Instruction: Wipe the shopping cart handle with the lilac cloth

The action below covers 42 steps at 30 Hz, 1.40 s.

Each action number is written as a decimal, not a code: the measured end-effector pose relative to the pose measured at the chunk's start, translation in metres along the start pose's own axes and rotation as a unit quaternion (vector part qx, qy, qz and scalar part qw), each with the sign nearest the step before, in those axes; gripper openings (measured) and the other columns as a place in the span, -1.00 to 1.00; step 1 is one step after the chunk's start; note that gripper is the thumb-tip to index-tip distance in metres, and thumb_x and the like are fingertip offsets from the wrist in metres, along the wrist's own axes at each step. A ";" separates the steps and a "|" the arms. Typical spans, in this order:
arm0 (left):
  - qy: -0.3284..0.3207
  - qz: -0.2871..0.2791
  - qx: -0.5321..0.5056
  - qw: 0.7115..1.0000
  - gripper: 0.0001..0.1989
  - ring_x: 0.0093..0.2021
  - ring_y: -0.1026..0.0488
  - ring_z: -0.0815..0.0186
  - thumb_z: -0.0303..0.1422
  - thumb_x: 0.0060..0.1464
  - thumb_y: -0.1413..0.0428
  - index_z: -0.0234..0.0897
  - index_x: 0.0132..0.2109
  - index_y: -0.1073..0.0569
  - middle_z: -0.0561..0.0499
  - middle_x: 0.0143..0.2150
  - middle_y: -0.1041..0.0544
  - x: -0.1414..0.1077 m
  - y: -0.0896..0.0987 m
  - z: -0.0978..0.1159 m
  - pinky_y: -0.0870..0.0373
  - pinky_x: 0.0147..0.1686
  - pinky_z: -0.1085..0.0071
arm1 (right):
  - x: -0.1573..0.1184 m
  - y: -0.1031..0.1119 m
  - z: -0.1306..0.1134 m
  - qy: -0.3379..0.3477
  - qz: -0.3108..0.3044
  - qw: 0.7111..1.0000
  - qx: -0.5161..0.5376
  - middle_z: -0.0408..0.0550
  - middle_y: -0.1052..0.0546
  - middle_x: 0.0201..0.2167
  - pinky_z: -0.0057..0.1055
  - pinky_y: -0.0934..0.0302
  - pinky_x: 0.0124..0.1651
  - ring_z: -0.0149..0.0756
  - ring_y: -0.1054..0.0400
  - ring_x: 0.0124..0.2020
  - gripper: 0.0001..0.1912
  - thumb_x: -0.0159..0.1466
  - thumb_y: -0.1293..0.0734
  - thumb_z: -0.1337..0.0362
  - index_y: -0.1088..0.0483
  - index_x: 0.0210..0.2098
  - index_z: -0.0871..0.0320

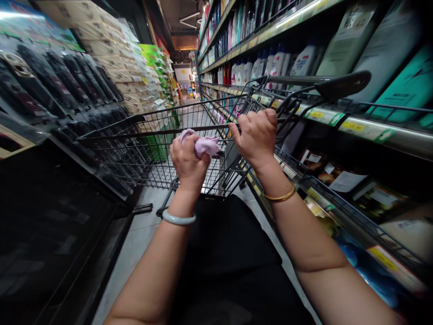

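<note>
Nearest to us, dark clothing (233,262) fills the lower middle, with our two bare forearms reaching forward on either side of it. We wear a pale bangle (179,218) on the left wrist and a gold-coloured bangle (280,194) on the right. Our left hand (187,158) is closed, its fingers bunched around a crumpled lilac cloth (207,146) that pokes out past the thumb; it sits at the near top rim of a black wire shopping cart (152,135). Our right hand (255,135) is curled over the same rim, near the handle end, fingers folded down and thumb lying along the bar; we see nothing else in its grip. The cart stands sideways before us, its handle (297,81) off to the right, against the shelving. Pale floor tiles (149,195) show beneath it.

To our left rises a dark, glossy panel (40,234), and beyond it what look like packaged belts (61,74) hang in rows. To our right, shelves carry a teal bottle (399,85) and white bottles (302,61) above strips of price labels. Farther along the left side we see stacked beige packs (104,45), then bright green packages (149,58). Farthest off, ceiling lights (189,18) hang over the aisle's end.
</note>
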<state>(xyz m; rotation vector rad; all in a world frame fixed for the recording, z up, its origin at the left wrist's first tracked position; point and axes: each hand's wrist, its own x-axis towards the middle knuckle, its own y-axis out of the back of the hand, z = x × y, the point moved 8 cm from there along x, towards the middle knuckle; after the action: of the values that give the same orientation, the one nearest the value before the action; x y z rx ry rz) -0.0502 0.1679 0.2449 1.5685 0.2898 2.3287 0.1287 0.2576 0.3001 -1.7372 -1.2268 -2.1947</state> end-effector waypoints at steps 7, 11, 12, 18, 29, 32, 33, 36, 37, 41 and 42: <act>0.101 -0.084 0.016 0.991 -0.66 0.08 -0.36 -0.02 -0.35 -0.05 -0.26 -0.21 -0.06 -0.52 -0.19 0.03 -0.45 -0.055 -0.031 -0.042 -0.32 0.18 0.05 | 0.001 -0.001 0.000 -0.005 -0.025 1.000 -0.007 0.08 -0.46 -0.18 0.04 0.06 0.29 -0.03 -0.27 -0.01 -0.45 0.51 0.03 -0.05 -0.45 -0.12 0.14; 0.143 -0.054 0.000 0.988 -0.74 -0.03 -0.43 0.10 -0.40 -0.03 -0.22 -0.18 -0.13 -0.48 -0.10 -0.07 -0.47 -0.069 -0.020 -0.061 -0.42 0.06 0.18 | 0.001 0.000 0.000 -0.004 -0.016 1.000 0.000 0.06 -0.47 -0.19 0.04 0.06 0.29 -0.04 -0.26 -0.02 -0.46 0.51 0.02 -0.05 -0.44 -0.14 0.12; 0.150 -0.037 -0.003 0.988 -0.75 -0.02 -0.43 0.13 -0.40 -0.01 -0.20 -0.18 -0.12 -0.46 -0.08 -0.05 -0.47 -0.059 -0.014 -0.061 -0.42 0.05 0.22 | 0.001 0.001 0.000 -0.003 -0.010 1.000 0.003 0.06 -0.47 -0.20 0.05 0.05 0.29 -0.04 -0.26 -0.02 -0.46 0.51 0.02 -0.05 -0.45 -0.14 0.12; 0.107 0.068 -0.017 0.992 -0.70 0.12 -0.38 0.15 -0.36 0.04 -0.18 -0.21 -0.04 -0.45 -0.10 0.05 -0.43 0.023 0.026 -0.052 -0.30 0.22 0.25 | 0.000 0.002 -0.001 0.001 0.005 1.000 0.018 0.04 -0.47 -0.22 0.05 0.03 0.29 -0.04 -0.26 -0.03 -0.46 0.51 0.02 -0.06 -0.45 -0.15 0.11; 0.221 -0.032 -0.003 0.975 -0.72 -0.07 -0.43 0.11 -0.42 -0.08 -0.21 -0.23 -0.14 -0.48 -0.10 -0.10 -0.49 -0.071 -0.004 -0.101 -0.41 0.06 0.16 | 0.000 0.002 -0.001 -0.005 -0.012 1.000 0.002 0.05 -0.48 -0.20 0.02 0.04 0.30 -0.06 -0.27 -0.03 -0.45 0.51 0.03 -0.06 -0.44 -0.18 0.13; 0.188 0.009 -0.012 0.982 -0.68 0.05 -0.40 0.16 -0.36 0.02 -0.19 -0.22 -0.03 -0.46 -0.11 0.06 -0.45 -0.030 0.012 -0.081 -0.34 0.16 0.25 | 0.000 0.002 -0.001 -0.002 0.001 1.000 0.004 0.03 -0.47 -0.22 0.04 0.02 0.29 -0.06 -0.27 -0.03 -0.44 0.51 0.04 -0.05 -0.44 -0.18 0.15; 0.170 0.022 -0.015 0.985 -0.67 0.09 -0.39 0.19 -0.31 0.06 -0.18 -0.21 0.00 -0.45 -0.10 0.10 -0.42 -0.014 0.017 -0.074 -0.32 0.19 0.28 | 0.000 0.002 -0.001 -0.001 0.005 1.000 0.005 0.03 -0.47 -0.22 0.04 0.01 0.29 -0.06 -0.28 -0.03 -0.44 0.51 0.04 -0.05 -0.44 -0.18 0.15; 0.077 0.052 -0.012 0.996 -0.66 0.14 -0.36 0.15 -0.28 0.07 -0.20 -0.22 0.01 -0.45 -0.11 0.08 -0.41 0.013 0.020 -0.052 -0.27 0.23 0.25 | -0.001 0.001 -0.002 0.001 0.014 1.000 -0.003 0.02 -0.47 -0.23 0.02 0.00 0.29 -0.07 -0.29 -0.04 -0.45 0.51 0.03 -0.05 -0.44 -0.18 0.14; 0.065 0.036 -0.001 0.997 -0.66 0.14 -0.35 0.11 -0.29 0.05 -0.21 -0.22 0.00 -0.46 -0.12 0.07 -0.42 0.010 0.015 -0.052 -0.27 0.23 0.22 | -0.001 0.001 -0.002 -0.001 0.016 1.000 -0.010 0.02 -0.48 -0.22 0.01 -0.01 0.29 -0.07 -0.29 -0.04 -0.45 0.51 0.02 -0.06 -0.44 -0.18 0.14; 0.102 -0.035 0.023 0.994 -0.66 0.04 -0.38 0.01 -0.38 -0.08 -0.27 -0.22 -0.09 -0.50 -0.15 -0.03 -0.43 -0.044 -0.014 -0.073 -0.32 0.15 0.10 | 0.000 0.002 -0.003 -0.005 0.013 1.000 -0.026 0.01 -0.48 -0.21 0.00 -0.01 0.29 -0.08 -0.30 -0.05 -0.47 0.51 0.00 -0.06 -0.43 -0.19 0.14; 0.112 -0.036 0.024 0.993 -0.67 0.01 -0.39 0.01 -0.41 -0.09 -0.24 -0.23 -0.10 -0.50 -0.16 -0.06 -0.43 -0.059 -0.016 -0.078 -0.33 0.14 0.07 | 0.000 0.002 -0.003 -0.004 0.009 1.000 -0.023 0.02 -0.48 -0.21 0.00 -0.01 0.30 -0.08 -0.30 -0.04 -0.46 0.51 0.01 -0.05 -0.44 -0.19 0.14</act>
<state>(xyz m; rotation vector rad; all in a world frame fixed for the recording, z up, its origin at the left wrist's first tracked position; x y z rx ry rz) -0.0995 0.1622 0.1594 1.2939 0.4504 2.4603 0.1278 0.2542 0.3010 -1.7676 -1.1673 -2.2264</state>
